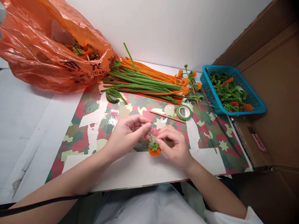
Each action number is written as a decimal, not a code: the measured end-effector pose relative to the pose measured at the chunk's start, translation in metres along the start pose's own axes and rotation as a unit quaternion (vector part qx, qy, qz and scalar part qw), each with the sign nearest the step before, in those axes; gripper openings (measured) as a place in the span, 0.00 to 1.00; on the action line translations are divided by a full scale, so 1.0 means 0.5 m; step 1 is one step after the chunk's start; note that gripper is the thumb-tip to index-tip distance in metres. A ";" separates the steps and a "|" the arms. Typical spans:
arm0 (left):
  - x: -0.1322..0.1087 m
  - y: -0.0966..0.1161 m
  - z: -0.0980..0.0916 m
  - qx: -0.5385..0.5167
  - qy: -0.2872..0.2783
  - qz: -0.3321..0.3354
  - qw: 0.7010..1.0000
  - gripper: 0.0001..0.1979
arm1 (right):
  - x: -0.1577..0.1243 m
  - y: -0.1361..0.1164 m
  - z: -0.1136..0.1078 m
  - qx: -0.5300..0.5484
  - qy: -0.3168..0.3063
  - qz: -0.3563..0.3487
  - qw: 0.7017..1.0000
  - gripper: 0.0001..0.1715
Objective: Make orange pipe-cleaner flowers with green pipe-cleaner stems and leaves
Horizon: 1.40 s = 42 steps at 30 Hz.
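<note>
Between my hands, over the front of the table, an orange pipe-cleaner flower (154, 151) hangs head down, its green leafy base turned up. My left hand (133, 133) pinches the upper part of its thin green stem. The fingertips of my right hand (174, 143) are pinched together at the green base of the flower; the exact contact is partly hidden. Just beyond my hands lie a roll of green floral tape (184, 112) and a thin wooden stick (167, 116).
Green and orange pipe cleaners (142, 81) lie across the back. An orange plastic bag (56, 53) stands at left. Finished flower stems (198, 98) lie before a blue basket (263, 107) of green pieces. A pink cutter (257, 140) rests on the cardboard (275, 124) at right.
</note>
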<state>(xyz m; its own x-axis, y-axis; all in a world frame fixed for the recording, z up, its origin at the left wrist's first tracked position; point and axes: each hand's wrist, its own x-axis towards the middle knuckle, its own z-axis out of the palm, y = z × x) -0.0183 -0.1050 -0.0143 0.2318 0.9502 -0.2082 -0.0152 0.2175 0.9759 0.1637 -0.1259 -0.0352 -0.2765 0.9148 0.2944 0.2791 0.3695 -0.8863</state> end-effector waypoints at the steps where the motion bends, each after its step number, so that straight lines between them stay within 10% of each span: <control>1: 0.000 0.000 0.000 -0.001 -0.003 -0.001 1.000 0.12 | 0.000 0.000 0.000 -0.002 -0.003 0.000 1.000 0.10; 25: -0.001 0.000 0.001 0.029 -0.003 0.031 0.999 0.10 | -0.011 0.003 -0.001 0.034 -0.010 0.106 0.994 0.04; 42: -0.010 -0.012 0.004 0.170 -0.020 0.207 0.963 0.04 | -0.016 0.017 0.009 0.068 -0.054 0.092 0.992 0.13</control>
<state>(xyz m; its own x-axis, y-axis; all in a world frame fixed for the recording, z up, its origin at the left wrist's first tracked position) -0.0176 -0.1113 -0.0188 0.3116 0.9291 0.1992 0.2031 -0.2700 0.9412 0.1643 -0.1309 -0.0468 -0.3316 0.9392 0.0894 0.2101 0.1659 -0.9635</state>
